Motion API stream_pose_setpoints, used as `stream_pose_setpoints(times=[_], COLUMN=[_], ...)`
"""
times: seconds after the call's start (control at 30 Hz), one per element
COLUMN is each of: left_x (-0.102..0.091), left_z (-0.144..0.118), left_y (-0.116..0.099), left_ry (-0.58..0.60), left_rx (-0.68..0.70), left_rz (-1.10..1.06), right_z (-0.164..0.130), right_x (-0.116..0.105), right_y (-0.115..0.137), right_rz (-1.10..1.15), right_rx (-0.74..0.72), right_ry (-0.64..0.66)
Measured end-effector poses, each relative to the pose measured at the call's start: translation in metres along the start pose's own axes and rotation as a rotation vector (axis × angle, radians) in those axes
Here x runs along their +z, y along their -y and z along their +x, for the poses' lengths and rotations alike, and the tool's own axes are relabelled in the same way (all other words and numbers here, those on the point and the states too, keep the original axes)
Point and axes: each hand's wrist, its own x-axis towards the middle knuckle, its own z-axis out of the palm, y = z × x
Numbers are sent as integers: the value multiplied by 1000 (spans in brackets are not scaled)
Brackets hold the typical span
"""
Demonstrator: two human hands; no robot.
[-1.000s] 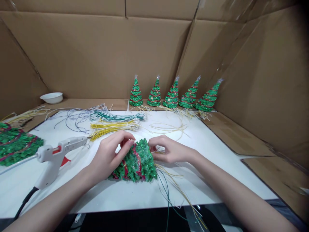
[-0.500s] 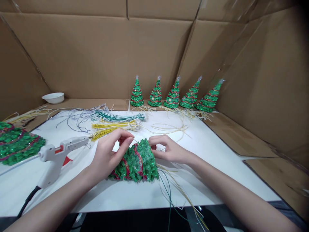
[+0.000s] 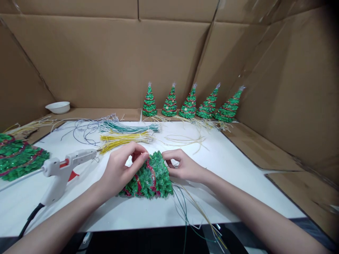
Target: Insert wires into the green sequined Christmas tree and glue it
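Note:
A green tinsel Christmas tree point(image 3: 156, 176) with red garland lies on its side on the white table, its base toward the right. My left hand point(image 3: 125, 164) is over its upper side, thumb and index finger pinched on a thin light wire point(image 3: 150, 156) at the foliage. My right hand point(image 3: 182, 164) is curled at the tree's base; its fingertips are partly hidden behind the rim, so what they grip cannot be made out. Green, yellow and white wires point(image 3: 197, 204) trail from the base over the table's front edge.
A white glue gun point(image 3: 57, 173) stands at the left beside another tinsel tree point(image 3: 19, 158). Green wires point(image 3: 129, 127) and yellow wires point(image 3: 124, 139) lie bundled behind my hands. Several finished trees point(image 3: 188, 104) line the back. A white bowl point(image 3: 58, 107) sits at the back left.
My left fingertips have moved slightly right and down against the foliage, and less of the wire shows. The right hand has barely shifted. The tree stays in place.

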Motion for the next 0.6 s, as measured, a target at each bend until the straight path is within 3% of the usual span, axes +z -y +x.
stream_pose_setpoints(times=[0.23,0.6], left_x=[-2,-2], left_z=[0,4], left_y=[-1,2], left_ry=[54,-2], left_rx=[0,-11], left_rz=[-16,-16], right_z=[0,1], right_x=[1,-3], right_y=[-2,-5], right_rz=[29,54], right_rx=[27,24], right_ry=[-20,-67])
